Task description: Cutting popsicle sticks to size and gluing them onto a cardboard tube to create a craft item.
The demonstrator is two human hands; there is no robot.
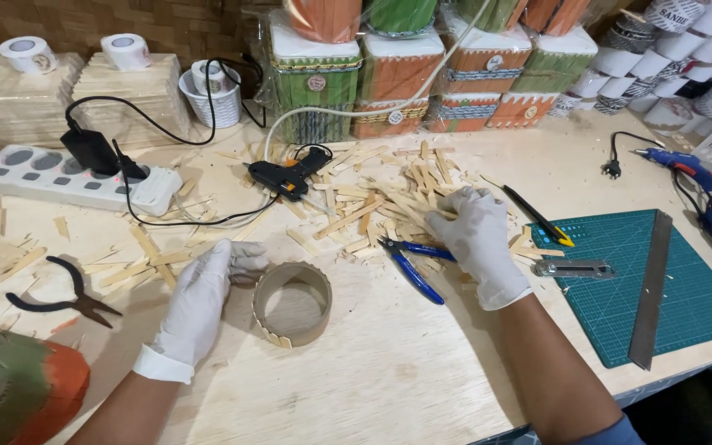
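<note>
One cardboard ring (292,302), short and open at both ends, is stood on the worktop (389,371) near its middle, with a few thin wooden sticks glued upright along its lower outer wall. It is steadied by the gloved left hand (199,301), whose fingers are pressed against the ring's left side; the grip is loose and half-closed, touching rather than clasping.

The ring is judged light and thin-walled, easily crushed out of round, so it is best taken by light pressure on opposite walls or from inside the rim, away from the glued sticks. The sticks are judged stiff yet brittle and very light.

The gloved right hand (478,243) is set in the heap of cut wooden sticks (389,202) behind the ring, fingers curled down among them; whether a stick is pinched cannot be told. Blue-handled cutters (412,265) lie just beside that hand. Further out are seen a black glue gun (288,175), a green cutting mat (669,288) bearing a steel ruler (651,288), and black pliers (63,297).
</note>
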